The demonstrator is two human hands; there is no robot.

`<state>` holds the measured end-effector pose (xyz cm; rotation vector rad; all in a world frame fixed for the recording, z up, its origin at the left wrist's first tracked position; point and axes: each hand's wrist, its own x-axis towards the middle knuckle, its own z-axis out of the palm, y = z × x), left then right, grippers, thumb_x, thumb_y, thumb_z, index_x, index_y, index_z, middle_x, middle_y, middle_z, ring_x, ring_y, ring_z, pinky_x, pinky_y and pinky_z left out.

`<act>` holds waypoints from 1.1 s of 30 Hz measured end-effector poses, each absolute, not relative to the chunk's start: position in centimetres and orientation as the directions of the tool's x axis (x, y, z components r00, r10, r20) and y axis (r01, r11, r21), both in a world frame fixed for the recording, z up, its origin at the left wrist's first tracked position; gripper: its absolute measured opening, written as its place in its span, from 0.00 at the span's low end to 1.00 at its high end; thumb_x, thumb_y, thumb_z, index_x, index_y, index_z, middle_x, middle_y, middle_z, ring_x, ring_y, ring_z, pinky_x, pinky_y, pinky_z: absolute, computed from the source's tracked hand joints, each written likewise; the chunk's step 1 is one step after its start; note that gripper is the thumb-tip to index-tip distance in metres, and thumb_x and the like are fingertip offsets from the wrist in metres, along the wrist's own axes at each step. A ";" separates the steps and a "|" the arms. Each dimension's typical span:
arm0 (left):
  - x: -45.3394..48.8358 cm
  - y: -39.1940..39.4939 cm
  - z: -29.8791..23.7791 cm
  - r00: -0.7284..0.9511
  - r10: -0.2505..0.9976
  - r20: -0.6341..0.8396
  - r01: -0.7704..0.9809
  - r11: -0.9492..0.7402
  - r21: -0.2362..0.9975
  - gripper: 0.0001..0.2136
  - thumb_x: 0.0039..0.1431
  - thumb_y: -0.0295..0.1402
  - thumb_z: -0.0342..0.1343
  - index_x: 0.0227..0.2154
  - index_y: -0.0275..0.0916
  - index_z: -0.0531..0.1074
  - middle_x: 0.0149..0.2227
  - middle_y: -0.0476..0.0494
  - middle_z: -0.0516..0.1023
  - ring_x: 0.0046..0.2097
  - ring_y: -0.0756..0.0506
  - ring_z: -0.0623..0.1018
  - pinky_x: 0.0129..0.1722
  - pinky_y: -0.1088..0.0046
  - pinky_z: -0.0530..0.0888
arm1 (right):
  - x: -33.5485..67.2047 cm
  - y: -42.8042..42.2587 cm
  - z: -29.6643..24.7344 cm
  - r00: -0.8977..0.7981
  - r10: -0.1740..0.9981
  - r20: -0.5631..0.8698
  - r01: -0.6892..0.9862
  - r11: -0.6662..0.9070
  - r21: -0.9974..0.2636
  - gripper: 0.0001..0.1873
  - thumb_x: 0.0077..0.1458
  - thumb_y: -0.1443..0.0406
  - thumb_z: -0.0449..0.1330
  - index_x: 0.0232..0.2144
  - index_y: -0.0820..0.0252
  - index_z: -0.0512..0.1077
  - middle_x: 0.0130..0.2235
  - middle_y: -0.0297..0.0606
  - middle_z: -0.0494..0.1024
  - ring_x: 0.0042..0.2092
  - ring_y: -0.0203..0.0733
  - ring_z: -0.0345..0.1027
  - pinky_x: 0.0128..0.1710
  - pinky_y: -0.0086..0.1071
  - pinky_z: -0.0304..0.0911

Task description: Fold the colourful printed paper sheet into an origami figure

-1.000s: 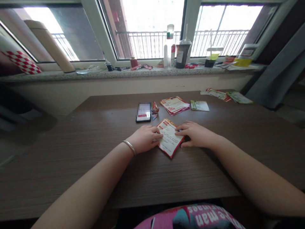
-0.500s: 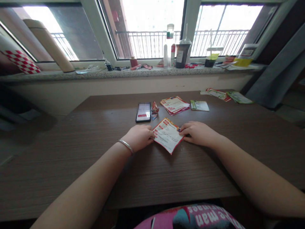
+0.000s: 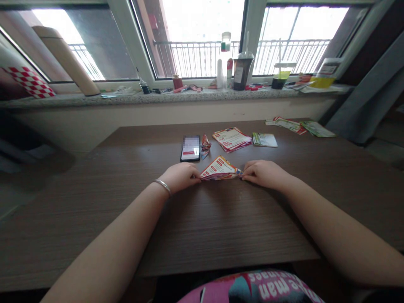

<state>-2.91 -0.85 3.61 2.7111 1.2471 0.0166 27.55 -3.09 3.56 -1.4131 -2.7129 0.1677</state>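
A printed paper sheet with red labels and a yellow-orange edge is gathered along its near side between my two hands. My left hand, with a silver bangle at the wrist, pinches its left corner. On the opposite side, my right hand pinches the right corner, where the paper narrows to a twist. The sheet's near half is folded or bunched under, so its underside is mostly hidden. Just beyond it lie a crumpled, twisted paper piece and a stack of similar printed sheets.
A phone lies beyond my left hand. To the right of the stack is a green-and-white pack of paper. More leaflets lie at the table's far right. Bottles and a dark drink cup stand on the windowsill.
The sheet's near corner, flat and pointing toward me before, has been folded in, leaving a triangular top face. My left hand has shifted slightly left; both hands keep hold of the corners.
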 end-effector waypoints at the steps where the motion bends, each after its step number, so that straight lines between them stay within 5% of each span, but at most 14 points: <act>1: -3.0 -0.8 3.6 0.642 0.764 -0.067 0.763 -0.627 0.157 0.09 0.56 0.38 0.54 0.30 0.44 0.78 0.33 0.47 0.77 0.36 0.47 0.74 0.37 0.75 0.68 | 27.6 -3.0 3.4 -0.562 0.827 0.020 0.814 0.558 -0.159 0.13 0.57 0.59 0.54 0.31 0.53 0.79 0.38 0.36 0.78 0.37 0.41 0.71 0.36 0.31 0.62; 10: -2.1 -1.1 3.4 0.498 0.866 -0.047 0.841 -0.469 0.269 0.16 0.57 0.46 0.50 0.27 0.41 0.77 0.28 0.47 0.78 0.30 0.48 0.72 0.30 0.74 0.64 | 27.5 -1.9 2.0 -0.362 0.930 -0.057 0.825 0.291 -0.485 0.17 0.54 0.53 0.55 0.25 0.57 0.75 0.29 0.34 0.79 0.32 0.39 0.70 0.30 0.29 0.60; 15: -1.0 -1.7 3.0 0.408 0.910 0.073 0.888 -0.414 0.200 0.22 0.58 0.52 0.46 0.25 0.40 0.74 0.27 0.44 0.76 0.32 0.45 0.71 0.28 0.73 0.62 | 26.3 -2.2 2.0 -0.276 0.961 -0.017 0.912 0.257 -0.321 0.23 0.54 0.47 0.51 0.24 0.57 0.72 0.27 0.36 0.76 0.29 0.39 0.67 0.25 0.29 0.54; 21: -0.4 -1.8 2.1 0.334 0.929 0.160 0.927 -0.354 0.122 0.20 0.57 0.51 0.48 0.27 0.40 0.72 0.29 0.42 0.75 0.34 0.43 0.71 0.30 0.71 0.64 | 24.6 -2.6 2.2 -0.209 0.978 0.022 0.973 0.211 -0.095 0.29 0.51 0.40 0.50 0.30 0.57 0.73 0.36 0.44 0.78 0.36 0.47 0.71 0.27 0.31 0.57; 33: -1.1 -1.4 2.6 0.332 0.941 0.064 0.929 -0.338 0.148 0.12 0.56 0.44 0.53 0.33 0.42 0.74 0.34 0.43 0.76 0.38 0.42 0.73 0.34 0.70 0.67 | 26.2 -1.6 2.1 -0.157 0.984 -0.089 0.957 0.129 -0.262 0.22 0.48 0.44 0.57 0.28 0.55 0.73 0.33 0.39 0.79 0.33 0.43 0.70 0.25 0.30 0.55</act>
